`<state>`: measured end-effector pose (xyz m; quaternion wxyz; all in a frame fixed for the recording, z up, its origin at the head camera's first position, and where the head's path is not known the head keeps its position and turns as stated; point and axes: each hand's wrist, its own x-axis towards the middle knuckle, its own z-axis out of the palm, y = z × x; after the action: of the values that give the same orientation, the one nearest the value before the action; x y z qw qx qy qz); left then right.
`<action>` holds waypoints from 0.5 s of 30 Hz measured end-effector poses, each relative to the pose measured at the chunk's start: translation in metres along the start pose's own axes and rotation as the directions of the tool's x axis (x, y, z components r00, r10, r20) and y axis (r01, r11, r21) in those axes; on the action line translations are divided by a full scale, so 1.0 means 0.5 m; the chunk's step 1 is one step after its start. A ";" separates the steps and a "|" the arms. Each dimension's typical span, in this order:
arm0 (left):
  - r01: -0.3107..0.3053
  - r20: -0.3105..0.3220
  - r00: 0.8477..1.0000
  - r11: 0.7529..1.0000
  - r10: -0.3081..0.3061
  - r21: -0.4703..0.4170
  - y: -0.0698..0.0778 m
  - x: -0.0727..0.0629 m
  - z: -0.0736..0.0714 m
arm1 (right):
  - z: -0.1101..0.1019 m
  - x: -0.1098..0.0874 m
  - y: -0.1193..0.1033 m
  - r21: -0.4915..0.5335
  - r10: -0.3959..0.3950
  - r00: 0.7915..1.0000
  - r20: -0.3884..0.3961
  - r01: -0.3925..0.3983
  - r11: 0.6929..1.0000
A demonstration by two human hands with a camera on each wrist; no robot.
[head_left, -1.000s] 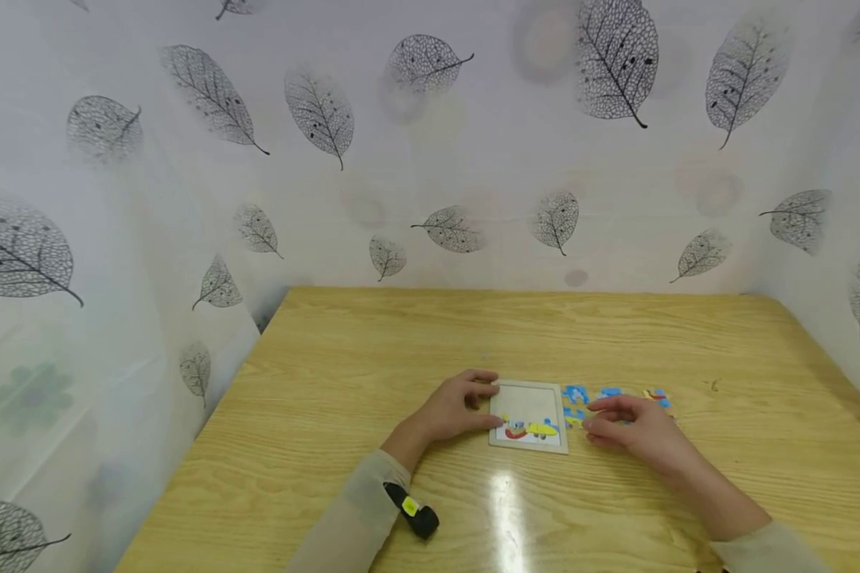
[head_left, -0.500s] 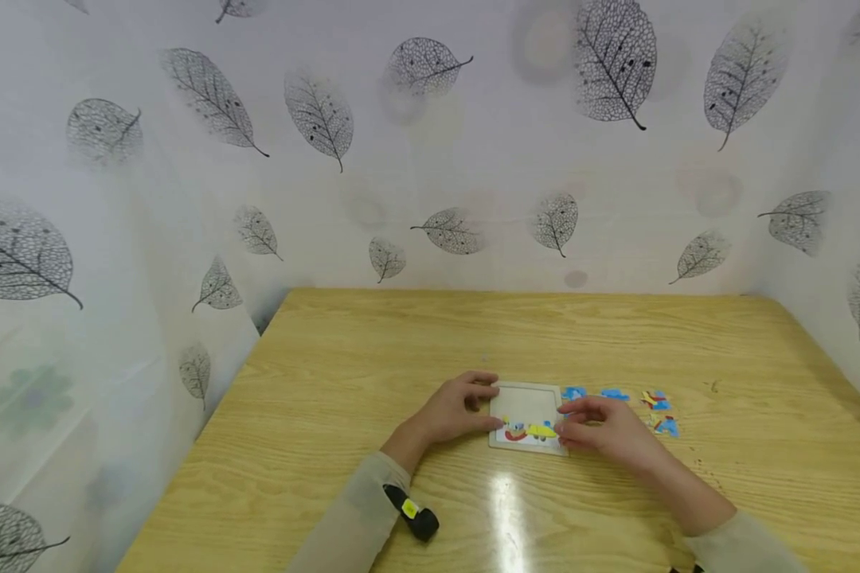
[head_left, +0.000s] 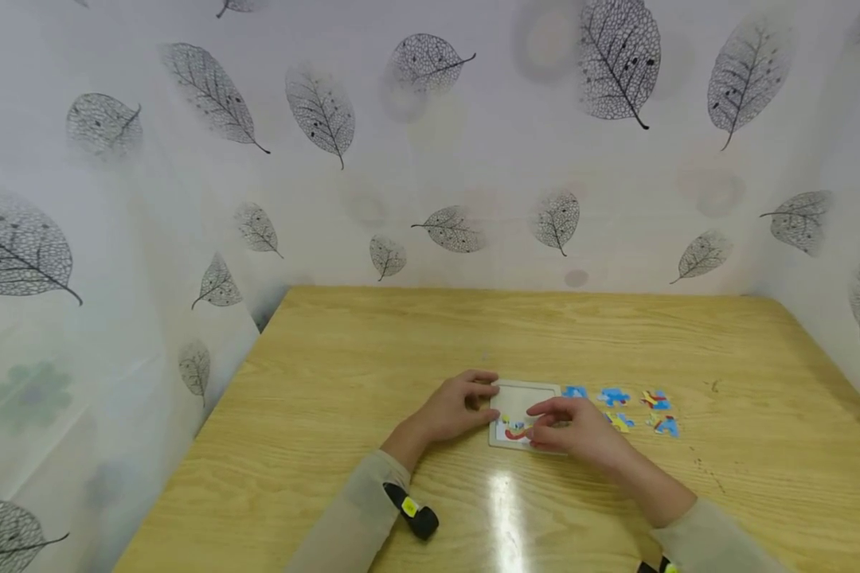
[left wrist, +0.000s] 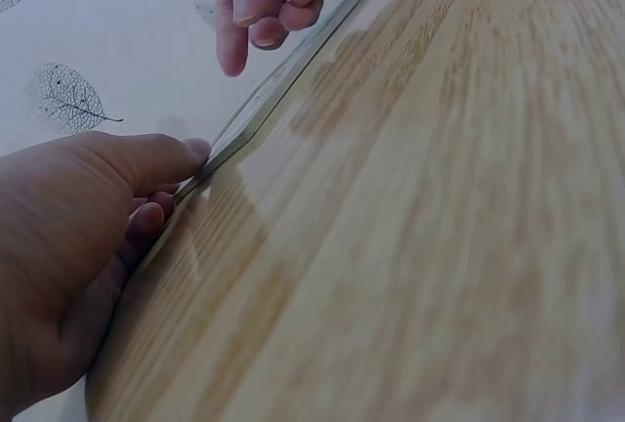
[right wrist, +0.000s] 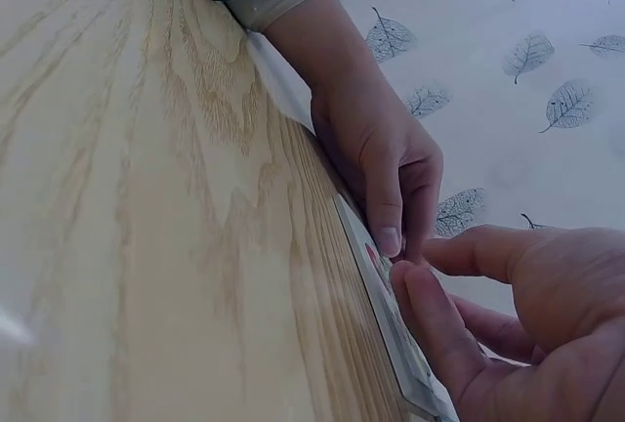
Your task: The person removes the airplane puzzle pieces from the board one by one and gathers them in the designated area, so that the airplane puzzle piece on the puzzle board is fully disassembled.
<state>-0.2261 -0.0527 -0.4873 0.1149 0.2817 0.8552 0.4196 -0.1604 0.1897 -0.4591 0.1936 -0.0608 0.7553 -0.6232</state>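
Observation:
My left hand (head_left: 446, 411) grips the left edge of a square wooden puzzle tray (head_left: 526, 396), thumb on top in the left wrist view. Along the tray's near side lie fitted jigsaw pieces with red and yellow print (head_left: 514, 434). Over the tray's lower right part is my right hand (head_left: 582, 434). Its thumb and index fingertips meet in a pinch in the right wrist view, apparently around a puzzle piece that the fingers hide. Right of the tray lie loose pieces: blue ones (head_left: 614, 397), a yellow one (head_left: 619, 422) and ones with red and blue (head_left: 665, 426).
The tray and pieces rest on a wood-grain table (head_left: 373, 342). A leaf-print curtain (head_left: 494, 159) hangs behind it and at both sides. A black wrist camera (head_left: 421, 521) is strapped to the left sleeve.
My right hand has moved left from the loose pieces to over the tray, uncovering the yellow piece and others on the right. The left hand has stayed at the tray's edge.

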 end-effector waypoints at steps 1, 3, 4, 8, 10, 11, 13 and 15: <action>0.000 0.000 1.000 1.000 0.000 -0.002 -0.001 0.000 0.000 | 0.003 0.001 -0.001 -0.007 0.000 1.000 0.005 0.000 1.000; -0.004 0.002 1.000 1.000 0.004 -0.002 -0.002 0.000 0.000 | 0.009 0.003 -0.006 -0.020 0.005 1.000 0.005 -0.005 1.000; -0.008 0.002 1.000 1.000 0.008 0.000 -0.003 0.000 0.000 | 0.012 0.005 -0.008 -0.023 0.009 1.000 0.004 -0.009 1.000; -0.024 -0.005 1.000 1.000 0.024 0.010 -0.008 0.002 -0.001 | 0.020 0.013 -0.015 -0.016 0.017 1.000 0.002 -0.017 1.000; -0.027 -0.010 1.000 1.000 0.027 0.012 -0.009 0.003 -0.002 | 0.023 0.018 -0.016 -0.012 0.012 1.000 0.008 -0.012 1.000; -0.026 -0.012 1.000 1.000 0.026 0.009 -0.009 0.003 -0.002 | 0.024 0.020 -0.016 -0.009 0.009 1.000 0.016 -0.009 1.000; -0.021 -0.011 1.000 1.000 0.021 0.003 -0.008 0.002 -0.001 | 0.026 0.024 -0.014 0.001 -0.001 0.999 0.046 0.001 1.000; -0.016 -0.012 1.000 1.000 0.016 -0.006 -0.008 0.002 0.000 | 0.027 0.028 -0.010 0.007 -0.011 0.997 0.078 0.010 1.000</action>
<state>-0.2286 -0.0542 -0.4905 0.1072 0.2858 0.8523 0.4247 -0.1689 0.1718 -0.4594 0.2197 -0.0883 0.7448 -0.6239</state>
